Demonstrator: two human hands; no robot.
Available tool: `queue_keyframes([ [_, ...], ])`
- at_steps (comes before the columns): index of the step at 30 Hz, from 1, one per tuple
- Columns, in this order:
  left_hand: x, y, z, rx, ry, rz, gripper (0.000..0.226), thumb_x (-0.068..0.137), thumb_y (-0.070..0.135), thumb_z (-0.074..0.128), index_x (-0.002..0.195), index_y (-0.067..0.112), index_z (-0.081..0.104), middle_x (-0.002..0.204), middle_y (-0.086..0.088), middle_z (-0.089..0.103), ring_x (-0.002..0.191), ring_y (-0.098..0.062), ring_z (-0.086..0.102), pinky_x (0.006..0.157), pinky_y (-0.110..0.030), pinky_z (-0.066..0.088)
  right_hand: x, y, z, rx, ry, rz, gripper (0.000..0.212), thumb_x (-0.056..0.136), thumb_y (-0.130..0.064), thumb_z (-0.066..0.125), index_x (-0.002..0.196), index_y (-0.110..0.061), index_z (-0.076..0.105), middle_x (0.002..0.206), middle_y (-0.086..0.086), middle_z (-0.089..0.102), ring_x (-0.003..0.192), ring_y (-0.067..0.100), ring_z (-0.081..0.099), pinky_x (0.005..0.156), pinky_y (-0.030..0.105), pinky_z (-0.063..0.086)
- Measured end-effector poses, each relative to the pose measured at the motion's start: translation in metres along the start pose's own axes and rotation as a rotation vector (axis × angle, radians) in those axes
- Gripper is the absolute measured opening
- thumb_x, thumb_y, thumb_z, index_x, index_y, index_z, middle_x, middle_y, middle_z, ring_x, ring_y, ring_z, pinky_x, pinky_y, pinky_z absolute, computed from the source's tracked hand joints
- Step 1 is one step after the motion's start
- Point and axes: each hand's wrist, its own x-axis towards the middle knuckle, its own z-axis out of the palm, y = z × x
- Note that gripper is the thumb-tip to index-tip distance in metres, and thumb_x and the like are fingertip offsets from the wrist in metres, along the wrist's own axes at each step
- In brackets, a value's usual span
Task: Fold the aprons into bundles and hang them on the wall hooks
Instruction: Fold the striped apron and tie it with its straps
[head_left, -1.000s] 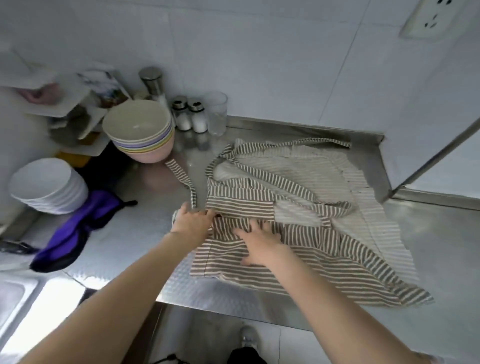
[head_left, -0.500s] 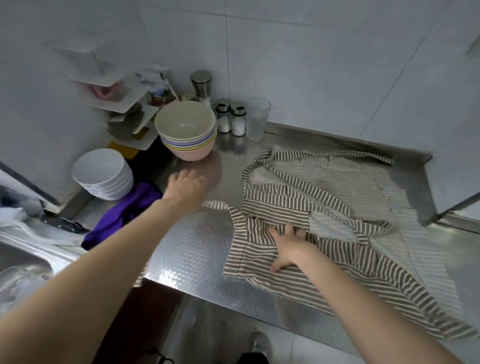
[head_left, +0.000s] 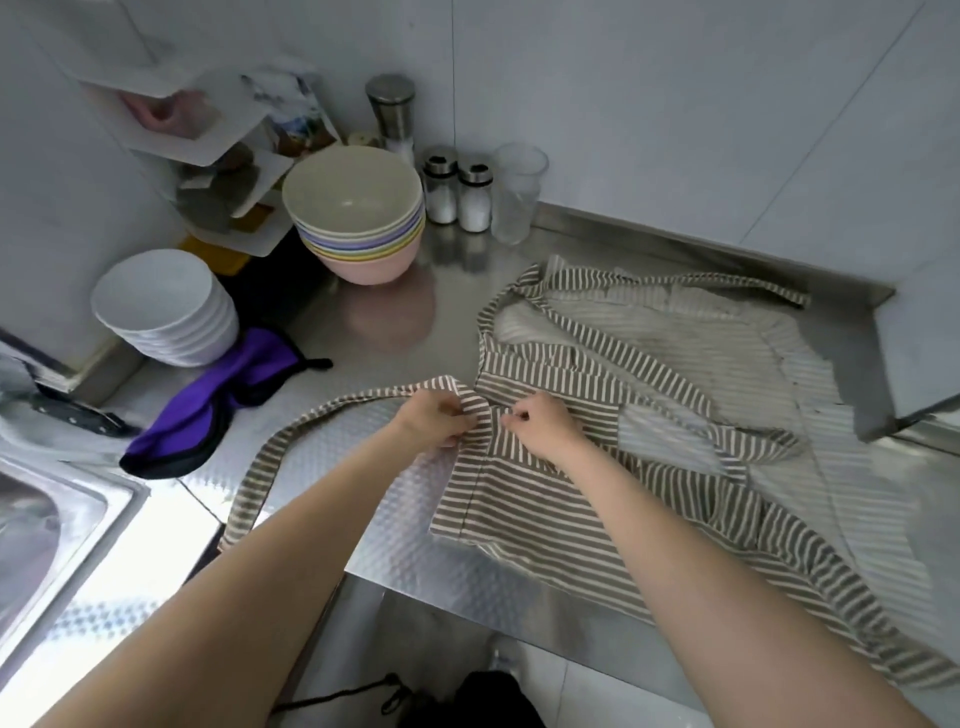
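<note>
A kitchen: steel counter (head_left: 395, 525), sink (head_left: 62, 519) at eight o'clock, stacked bowls (head_left: 358, 218) and salt shakers (head_left: 457, 195) at eleven.

Steel counter (head_left: 332, 457) under striped apron (head_left: 649, 415), bowl stacks (head_left: 358, 218), purple cloth (head_left: 208, 400).

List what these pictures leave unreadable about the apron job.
- Wall hooks: none appear in the head view.
- Striped apron: lower right hem cut off by the frame edge.
- Strap end: hidden behind the left forearm.
- Left hand and right hand: fingertips buried in cloth.
</note>
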Motion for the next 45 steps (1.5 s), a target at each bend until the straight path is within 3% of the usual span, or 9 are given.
queue_keyframes([
  [5, 0.003, 0.005, 0.003, 0.109, -0.055, -0.024, 0.019, 0.084, 0.007, 0.066, 0.102, 0.003, 0.061, 0.088, -0.014, 0.062, 0.067, -0.020, 0.058, 0.069, -0.028, 0.055, -0.006, 0.001, 0.016, -0.412, 0.086, -0.070, 0.036, 0.102, -0.033, 0.028, 0.126, -0.017, 0.049, 0.134, 0.008, 0.039, 0.127, 0.027, 0.031, 0.104, 0.050, 0.025],
  [11, -0.013, 0.019, 0.007, 0.584, 0.399, 0.332, 0.022, 0.091, 0.016, 0.051, 0.109, 0.003, 0.051, 0.113, -0.015, 0.054, 0.106, -0.032, 0.053, 0.086, -0.040, 0.041, -0.009, 0.001, 0.007, -0.358, 0.055, -0.088, 0.039, 0.101, -0.035, 0.030, 0.130, -0.015, 0.046, 0.136, 0.010, 0.039, 0.128, 0.028, 0.034, 0.105, 0.047, 0.028],
  [16, -0.021, 0.024, 0.056, 1.172, -0.206, 0.536, 0.063, 0.090, 0.022, 0.053, 0.144, 0.021, 0.021, 0.141, -0.010, 0.027, 0.128, -0.036, 0.034, 0.102, -0.042, 0.038, -0.038, 0.040, -0.038, -0.292, 0.248, -0.063, 0.032, 0.095, -0.018, 0.044, 0.127, -0.015, 0.044, 0.133, 0.007, 0.041, 0.127, 0.028, 0.038, 0.104, 0.043, 0.034],
  [21, -0.014, 0.034, 0.087, 1.397, -0.260, 0.353, 0.087, 0.090, 0.022, 0.058, 0.147, 0.035, -0.006, 0.152, -0.013, 0.005, 0.135, -0.046, 0.017, 0.106, -0.049, 0.036, -0.074, 0.114, -0.047, -0.366, -0.037, 0.275, 0.063, 0.092, -0.038, 0.053, 0.145, -0.021, 0.024, 0.151, 0.010, 0.017, 0.139, 0.035, 0.018, 0.111, 0.051, 0.022],
  [25, -0.030, 0.029, 0.069, 1.124, -0.086, 0.480, 0.078, 0.087, 0.024, 0.063, 0.147, 0.023, 0.013, 0.148, -0.012, 0.013, 0.134, -0.037, 0.026, 0.105, -0.043, 0.039, -0.083, 0.105, -0.042, -0.339, 0.056, 0.377, 0.060, 0.092, -0.023, 0.055, 0.142, -0.010, 0.024, 0.146, 0.016, 0.018, 0.133, 0.037, 0.025, 0.107, 0.047, 0.030],
  [28, -0.040, 0.008, 0.037, 0.596, 0.199, 0.391, 0.045, 0.088, 0.024, 0.060, 0.124, 0.004, 0.042, 0.125, -0.016, 0.042, 0.116, -0.034, 0.046, 0.097, -0.040, 0.040, -0.081, 0.061, -0.029, -0.446, 0.249, -0.011, 0.049, 0.088, -0.002, 0.049, 0.135, -0.007, 0.035, 0.138, 0.015, 0.029, 0.126, 0.034, 0.033, 0.099, 0.042, 0.039],
  [31, -0.051, -0.007, 0.010, 0.223, 0.089, -0.062, 0.026, 0.092, 0.028, 0.055, 0.095, 0.002, 0.055, 0.085, -0.011, 0.070, 0.082, -0.020, 0.068, 0.070, -0.027, 0.053, -0.078, 0.011, -0.002, -0.293, -0.026, -0.312, 0.042, 0.090, -0.014, 0.056, 0.130, -0.015, 0.042, 0.129, 0.008, 0.037, 0.120, 0.029, 0.042, 0.098, 0.043, 0.042],
  [34, -0.064, -0.016, 0.002, -0.152, -0.048, -0.201, 0.016, 0.093, 0.019, 0.056, 0.087, 0.005, 0.052, 0.062, -0.003, 0.062, 0.054, -0.010, 0.059, 0.046, -0.013, 0.049, -0.062, -0.016, 0.022, -0.291, -0.192, -0.176, 0.068, 0.084, -0.032, 0.066, 0.142, -0.026, 0.029, 0.139, 0.009, 0.026, 0.131, 0.036, 0.028, 0.105, 0.055, 0.032],
  [45, -0.080, -0.047, -0.009, 0.060, -0.179, -0.063, 0.020, 0.077, 0.009, 0.073, 0.086, 0.016, 0.056, 0.081, 0.000, 0.061, 0.073, -0.013, 0.055, 0.053, -0.015, 0.040, -0.046, -0.017, 0.035, -0.376, -0.173, -0.021, 0.111, 0.075, -0.040, 0.074, 0.150, -0.029, -0.006, 0.151, 0.011, 0.002, 0.139, 0.036, 0.011, 0.111, 0.059, 0.020],
])
